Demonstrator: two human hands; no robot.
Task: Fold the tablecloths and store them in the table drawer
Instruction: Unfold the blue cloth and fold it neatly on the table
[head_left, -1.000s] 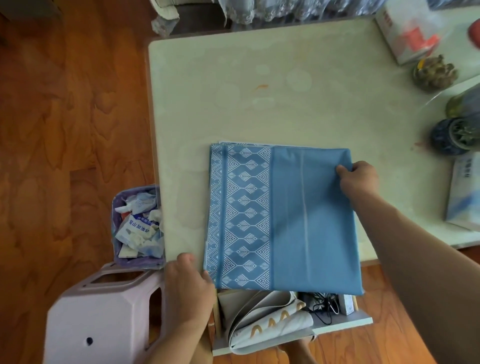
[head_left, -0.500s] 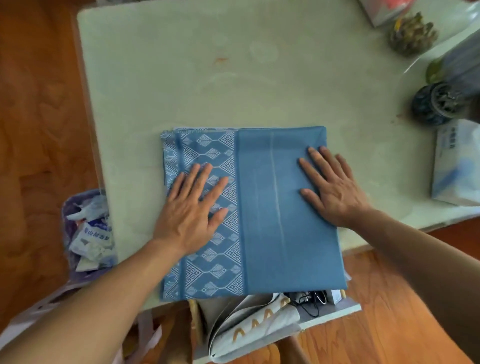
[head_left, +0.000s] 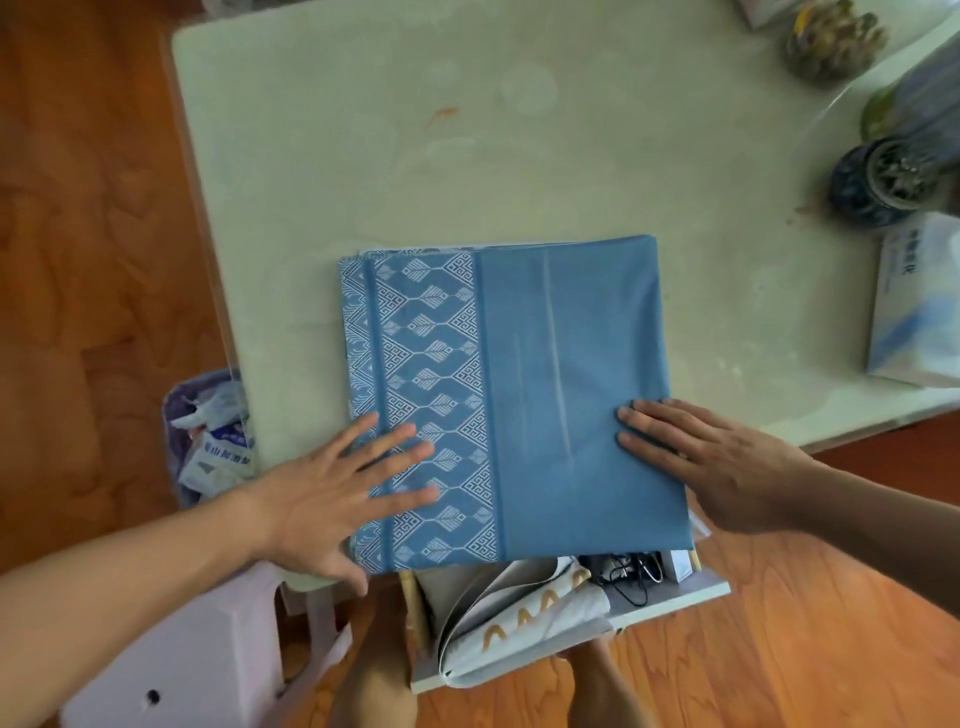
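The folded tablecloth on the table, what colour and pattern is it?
Blue tablecloth: plain on the right, with a white geometric diamond band along its left side. Head view.

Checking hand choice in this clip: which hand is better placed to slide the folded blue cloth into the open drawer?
Probably the right hand: it lies flat on the blue tablecloth near the overhanging corner, directly above the open drawer.

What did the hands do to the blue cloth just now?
A second ago the left hand and right hand gripped the corners of the blue tablecloth. They let go, went flat on it, then slid toward its near edge. The cloth stayed folded on the table; the drawer stayed open.
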